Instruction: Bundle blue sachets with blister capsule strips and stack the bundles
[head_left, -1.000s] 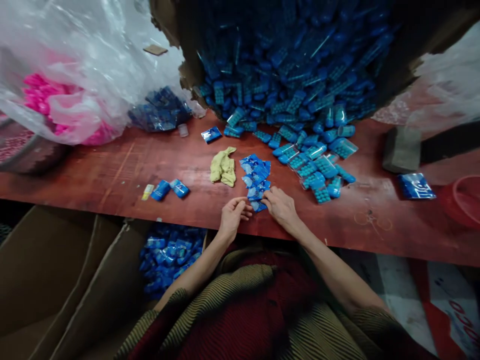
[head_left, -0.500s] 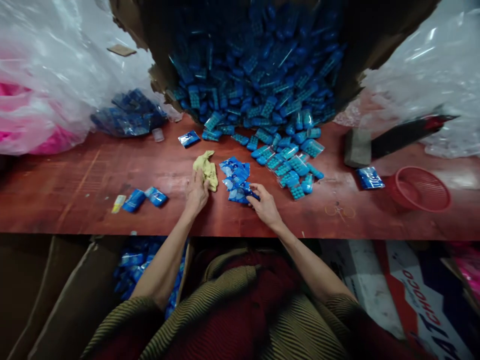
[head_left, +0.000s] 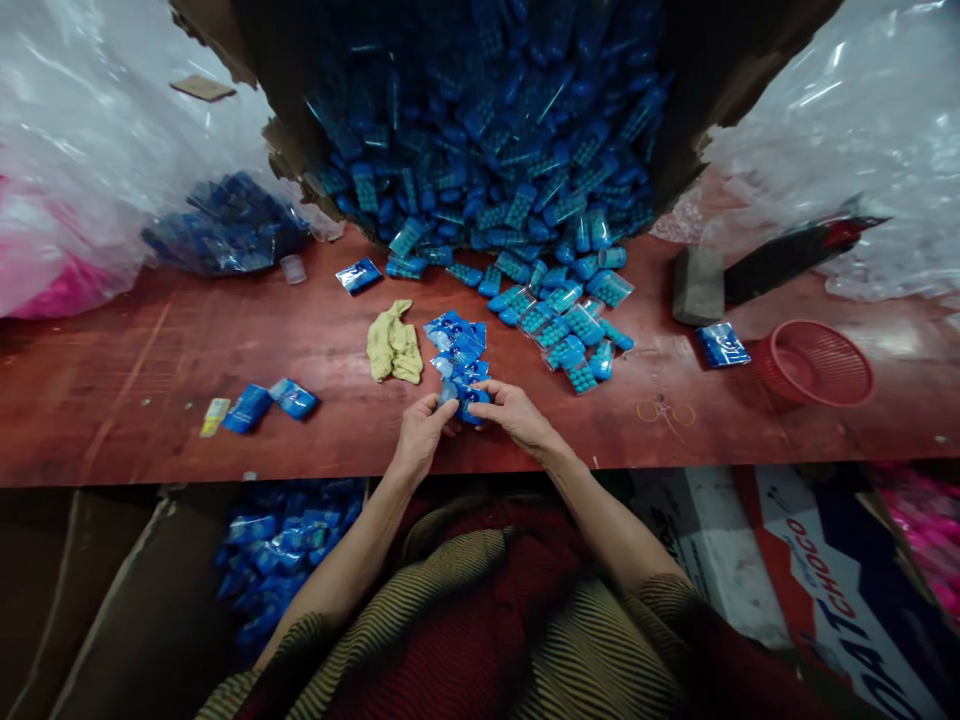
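Note:
Near the table's front edge, my left hand (head_left: 421, 432) and my right hand (head_left: 517, 415) pinch a small blue printed packet (head_left: 472, 402) between them, thumbs on top. Its lower side and some of my fingers are hidden. Right behind it lies a loose pile of flat blue packets (head_left: 455, 338). A crumpled yellow cloth (head_left: 395, 343) rests on the table just left of that pile. To the right, several clear packs of blue beads with blue caps (head_left: 574, 330) are heaped on the red table (head_left: 360, 425).
A torn carton (head_left: 285, 150) full of blue-capped packs faces me at the back. On the right are a grey block (head_left: 697, 285), a blue packet (head_left: 722, 345) and a red plastic basket (head_left: 814, 365). Two blue packets (head_left: 247, 408) lie at left; below is a box of blue packs (head_left: 285, 540).
My left hand has left the yellow cloth and moved right and nearer to me, onto the blue packet. My right hand has drawn the packet slightly toward me. The view has shifted a little.

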